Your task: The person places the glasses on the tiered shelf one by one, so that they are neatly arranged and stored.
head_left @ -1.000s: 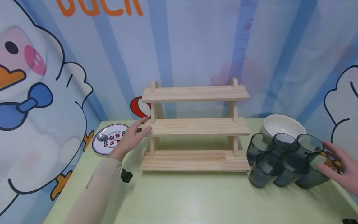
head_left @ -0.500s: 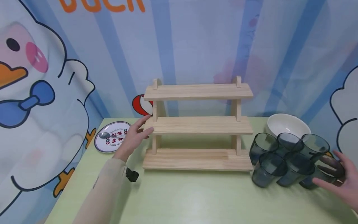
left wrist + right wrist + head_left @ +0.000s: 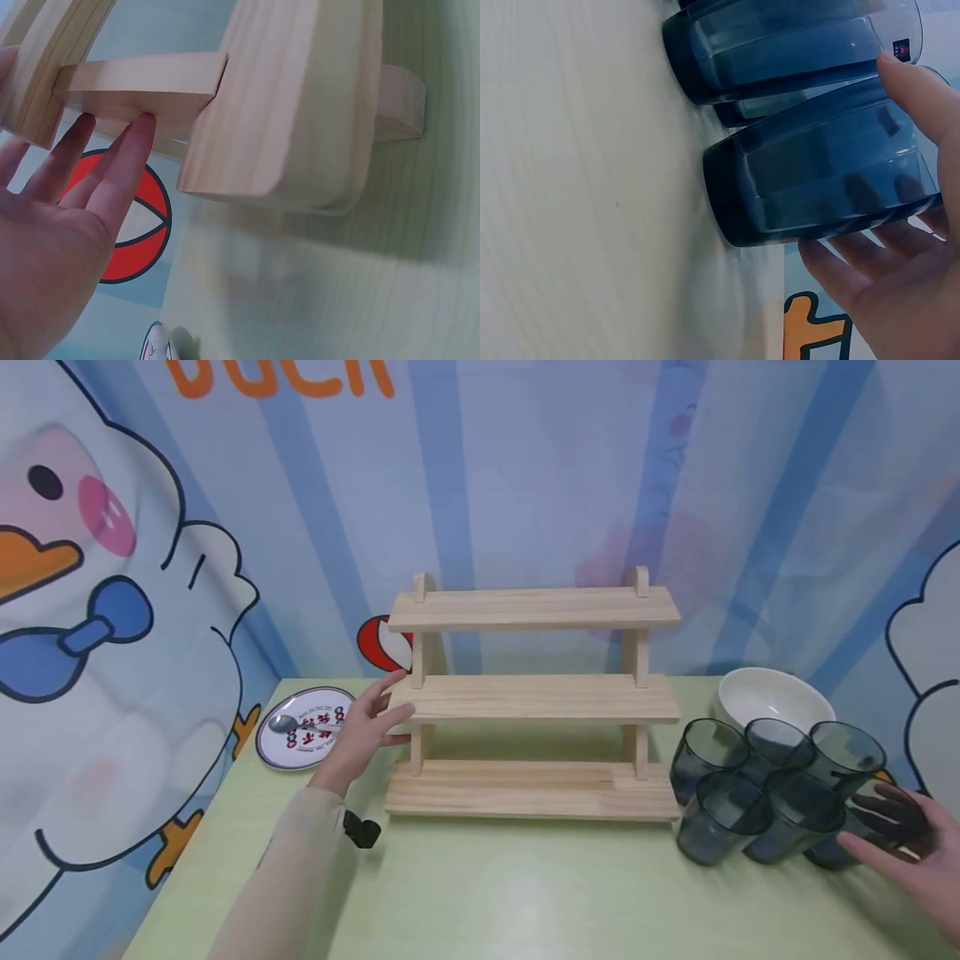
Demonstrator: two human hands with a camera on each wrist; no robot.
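Observation:
A three-tier wooden shelf rack (image 3: pixel 532 697) stands mid-table. My left hand (image 3: pixel 360 739) is at the left end of its middle shelf; in the left wrist view its extended fingers (image 3: pixel 139 142) touch the upright below that shelf. At the right, several dark blue-grey glasses (image 3: pixel 723 818) stand in two close rows. My right hand (image 3: pixel 918 852) is round the nearest right glass (image 3: pixel 825 161), thumb on the near side and fingers behind it. In the right wrist view the thumb lies apart from the glass; whether the fingers press it is unclear.
A white bowl (image 3: pixel 776 697) sits behind the glasses. Left of the rack lies an oval plate (image 3: pixel 277 752) with red print and a spoon (image 3: pixel 283 724) on it. A cartoon-printed cloth (image 3: pixel 517 485) rises behind the green table (image 3: pixel 525 885).
My right hand has spread wider round the near right glass, its thumb moving down and away. My left hand stays at the rack. The head view has shifted slightly.

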